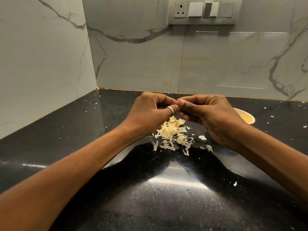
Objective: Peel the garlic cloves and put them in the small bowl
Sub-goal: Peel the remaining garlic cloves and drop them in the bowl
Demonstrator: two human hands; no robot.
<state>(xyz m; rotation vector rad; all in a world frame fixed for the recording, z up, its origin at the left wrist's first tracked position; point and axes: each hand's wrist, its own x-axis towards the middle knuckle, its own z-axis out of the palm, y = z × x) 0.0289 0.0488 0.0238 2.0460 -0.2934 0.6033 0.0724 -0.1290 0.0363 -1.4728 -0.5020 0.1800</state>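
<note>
Above the pile of skins (pixel 171 132), L hand (pixel 150 112) & R hand (pixel 205 114) meet fingertip to fingertip. Both are clenched in a tight pinch w/ fingers curled in. What they pinch is hidden; my guess is a garlic clove, mid-peel, btwn the thumbs & forefingers. A ring (pixel 170 109) sits on the L hand, close to the pinch.

Directly under the hands, the pile lies on a black counter (pixel 83 130): pale papery flakes, heaped in the middle & thinner at the edges. Right of the pile & a bit further back stands the small bowl (pixel 246 116), partly behind the R hand; contents not visible. Far behind & above the pile is a switch plate (pixel 202 11) on a marble wall.

Risks, as I judge them: the clove is small & prob. slick once bare, so a hard pinch could squirt it onto the counter or into the pile, where it'd be hard to tell from the skins. The bowl sits just behind the R wrist, so a careless reach could knock it.

Counts: 2 hands, 1 ring, 1 bowl, 1 pile, 1 switch plate, 0 cloves in plain view. Stray flakes lie around the pile, too many & too small to count.
</note>
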